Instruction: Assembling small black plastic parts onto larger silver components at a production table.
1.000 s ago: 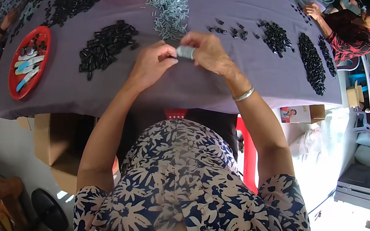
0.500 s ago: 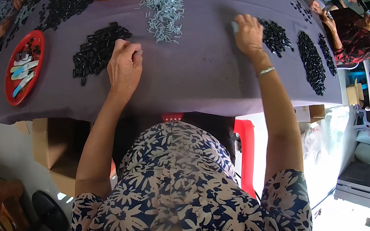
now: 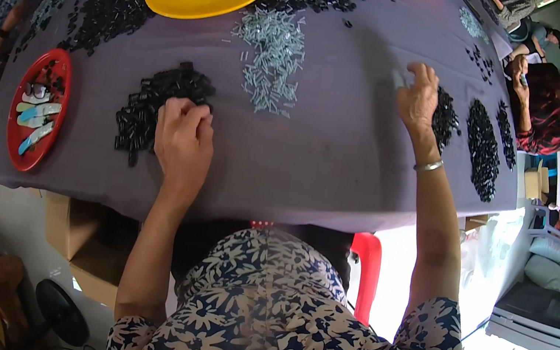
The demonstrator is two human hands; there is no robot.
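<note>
My left hand [image 3: 183,141] is closed, fingers curled together, at the near right edge of a pile of short black tube-like pieces [image 3: 136,121]. Whatever lies between its fingertips is hidden. Farther right, my right hand [image 3: 420,104] is half curled above the cloth, a bracelet on its wrist. A small pale piece [image 3: 397,80] shows at its thumb side, too blurred to name. Just right of that hand lies a heap of smaller black pieces [image 3: 445,122]. Clear, pale tube pieces [image 3: 274,61] are heaped between my hands, farther back.
A grey cloth [image 3: 311,166] covers the table. A yellow plate [image 3: 250,1] with a dark strip stands at the back. On the left, a red plate [image 3: 66,81] holds knife-like tools. Black heaps [image 3: 483,151] lie at right. A person [image 3: 553,111] sits at the right edge.
The view has shifted, so the table sits lower and farther right. My left hand stays by the black pile. My right hand's fingers have lifted and turned slightly beside the small black heap.
</note>
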